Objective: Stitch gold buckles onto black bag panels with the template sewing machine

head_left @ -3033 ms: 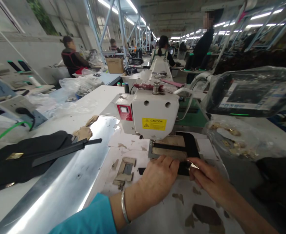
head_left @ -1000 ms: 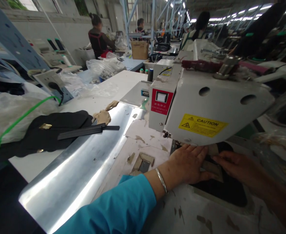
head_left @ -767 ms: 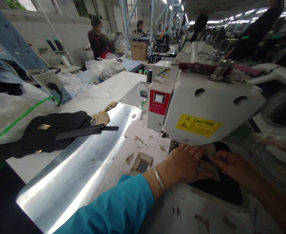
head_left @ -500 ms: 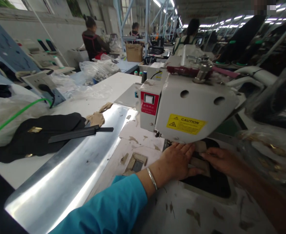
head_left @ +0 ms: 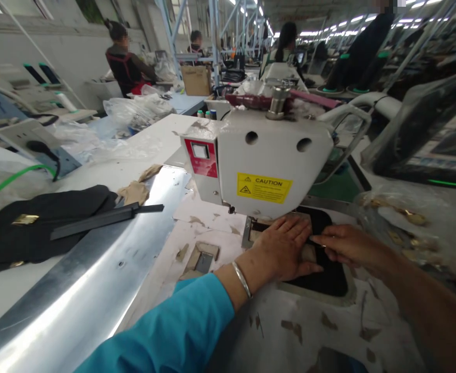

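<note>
My left hand (head_left: 284, 246), in a blue sleeve and wearing a silver bangle, lies flat with outstretched fingers on a black panel (head_left: 327, 280). A tan rectangle under the palm is mostly covered. A pale flat frame (head_left: 350, 298) edges the panel at its near right corner. My right hand (head_left: 344, 243) is at the panel's right side, thumb and finger pinched together near the left fingertips. Whatever they grip is too small to make out. The white head of an industrial sewing machine (head_left: 228, 160) with a yellow caution label stands just beyond my left hand.
Left of the machine is a shiny metal plate (head_left: 91, 280). Black pieces with gold clasps (head_left: 53, 207) and a black strip (head_left: 103, 220) lie there. A plastic bag of gold hardware (head_left: 410, 217) sits at right, below a plastic-wrapped screen (head_left: 426, 140). Other people work farther back.
The view has shifted, so the machine appears farther left. My left hand still presses the panel; my right hand has drawn slightly away from it, fingers still pinched.
</note>
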Demonstrator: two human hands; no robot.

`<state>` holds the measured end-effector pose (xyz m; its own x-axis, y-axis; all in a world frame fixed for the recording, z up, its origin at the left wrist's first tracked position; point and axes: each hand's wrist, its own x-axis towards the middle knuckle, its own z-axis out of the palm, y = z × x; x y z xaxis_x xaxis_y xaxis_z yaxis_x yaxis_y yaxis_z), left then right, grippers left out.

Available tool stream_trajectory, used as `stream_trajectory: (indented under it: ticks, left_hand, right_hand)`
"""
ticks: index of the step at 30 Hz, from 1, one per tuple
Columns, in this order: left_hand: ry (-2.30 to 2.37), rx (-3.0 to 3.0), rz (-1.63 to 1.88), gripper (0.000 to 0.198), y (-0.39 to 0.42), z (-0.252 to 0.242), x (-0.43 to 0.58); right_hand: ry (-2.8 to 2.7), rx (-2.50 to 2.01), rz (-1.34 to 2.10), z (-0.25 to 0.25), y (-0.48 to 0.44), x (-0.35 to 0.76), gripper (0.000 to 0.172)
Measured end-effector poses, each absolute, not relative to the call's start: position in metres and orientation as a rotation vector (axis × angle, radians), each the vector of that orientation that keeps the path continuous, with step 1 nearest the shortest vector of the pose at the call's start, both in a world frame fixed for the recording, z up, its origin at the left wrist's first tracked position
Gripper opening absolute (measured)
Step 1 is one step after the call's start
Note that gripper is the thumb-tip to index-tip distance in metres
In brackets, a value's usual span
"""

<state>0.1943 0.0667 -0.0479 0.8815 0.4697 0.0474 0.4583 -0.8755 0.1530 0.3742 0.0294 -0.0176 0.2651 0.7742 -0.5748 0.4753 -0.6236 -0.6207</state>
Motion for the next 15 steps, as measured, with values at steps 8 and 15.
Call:
stream_trajectory:
  ticks: [8,15]
  left_hand:
    - [0.727,2.971,0.192,0.086,0.064,-0.058,0.205]
    - [0.748,2.906,0.15,0.083,0.07,-0.05,0.163]
  right_hand:
    - [-1.155,-2.211,1.299,-0.016,0.031,0.372,0.028]
    - [-1.17,-2.314,1.296,-0.013,0.037,0.364,0.034]
